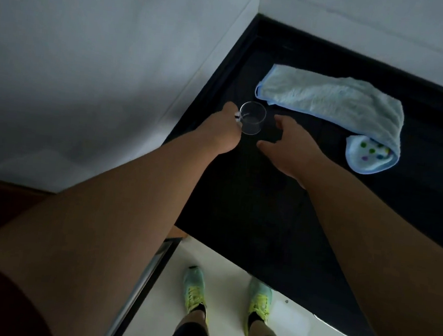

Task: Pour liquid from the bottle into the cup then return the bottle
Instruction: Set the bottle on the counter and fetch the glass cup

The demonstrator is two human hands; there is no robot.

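Note:
A small clear cup [253,117] stands upright on the dark countertop [264,213], near its left edge. My left hand [223,129] is closed around the cup's left side, at what looks like a handle. Just right of the cup, my right hand [289,145] hovers with its fingers spread and nothing in it, a short gap from the glass. I cannot tell how much liquid is in the cup. No bottle is in view.
A light blue folded towel [339,106] with a dotted white end lies behind and to the right of the cup. A white wall [103,59] rises at the left. Below are a pale floor and my feet in green shoes [195,291].

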